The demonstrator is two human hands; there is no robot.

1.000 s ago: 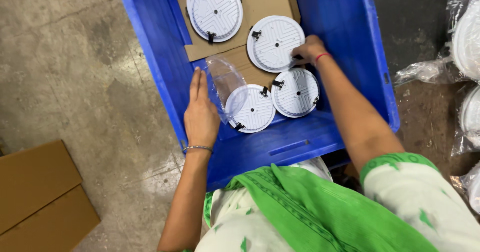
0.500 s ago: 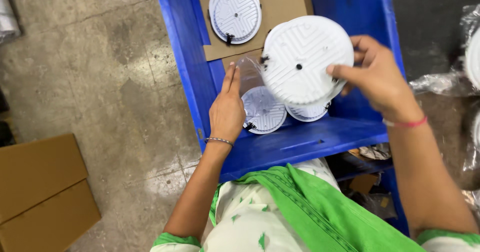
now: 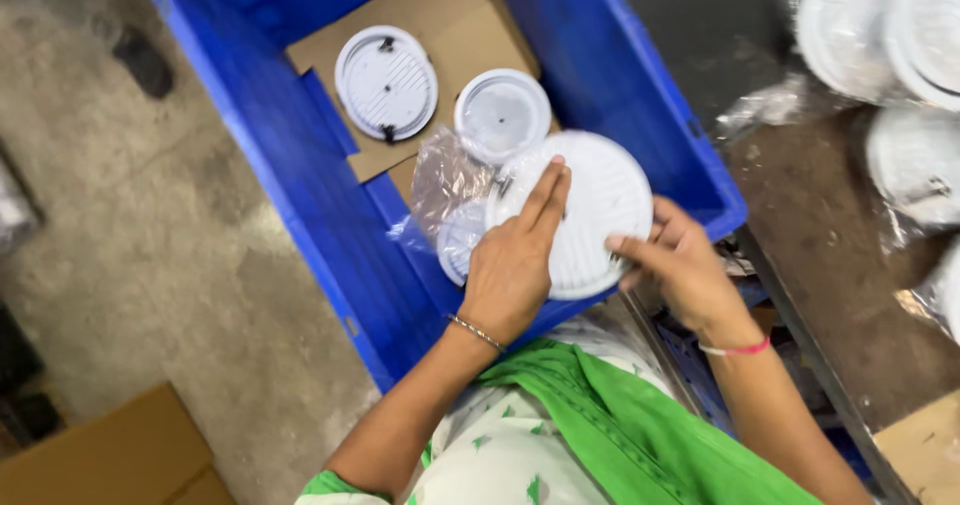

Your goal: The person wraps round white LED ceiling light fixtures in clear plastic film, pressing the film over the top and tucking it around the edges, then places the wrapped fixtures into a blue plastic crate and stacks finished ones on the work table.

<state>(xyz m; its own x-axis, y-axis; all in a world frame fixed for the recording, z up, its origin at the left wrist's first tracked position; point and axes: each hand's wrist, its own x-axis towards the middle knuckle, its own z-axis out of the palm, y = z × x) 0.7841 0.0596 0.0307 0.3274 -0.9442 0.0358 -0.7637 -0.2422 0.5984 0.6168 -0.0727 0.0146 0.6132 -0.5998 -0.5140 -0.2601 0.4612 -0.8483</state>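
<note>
I see the white round panel (image 3: pixel 585 215) flat over the blue crate's (image 3: pixel 300 215) near wall, my right hand (image 3: pixel 685 270) pinching its right rim, left hand (image 3: pixel 515 265) fingers together flat on top.

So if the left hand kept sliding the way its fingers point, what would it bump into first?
Probably the smaller white round disc on the cardboard; the left hand points up across the big white disc toward it, though depth is unclear.

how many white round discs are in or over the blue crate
4 in sight: one held by both hands, one on the cardboard at top left, one right of it, one partly under the plastic bag. More may be hidden.
</note>
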